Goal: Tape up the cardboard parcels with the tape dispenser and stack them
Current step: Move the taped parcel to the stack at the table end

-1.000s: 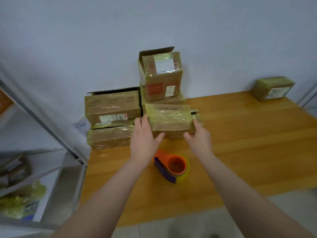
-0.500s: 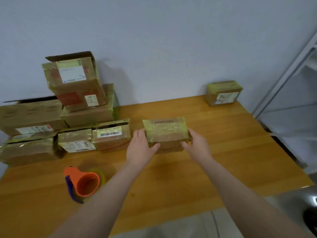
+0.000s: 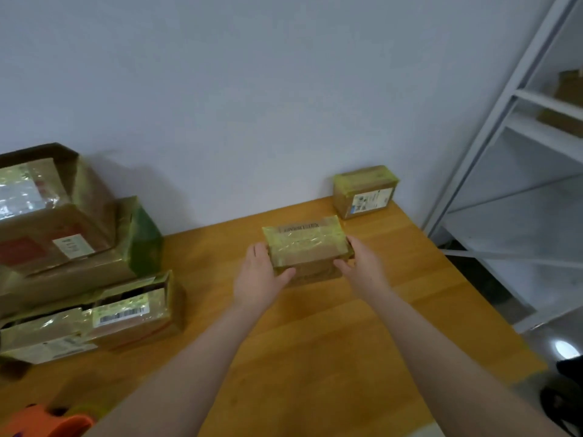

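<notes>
1. The left hand [image 3: 257,280] is bare from fingertips to wrist.
2. The right hand [image 3: 362,268] is bare in the same way.
3. The left forearm [image 3: 176,373] is bare to the frame edge at 7 o'clock.
4. The right forearm [image 3: 441,357] is bare to the edge at 5 o'clock.

Brown parcel [image 3: 315,272] was wrapped in yellow-green tape [image 3: 303,244], table [image 3: 315,357] was done in honey-orange woodgrain, orange dispenser [image 3: 44,424] was spotted at 7 o'clock.
</notes>
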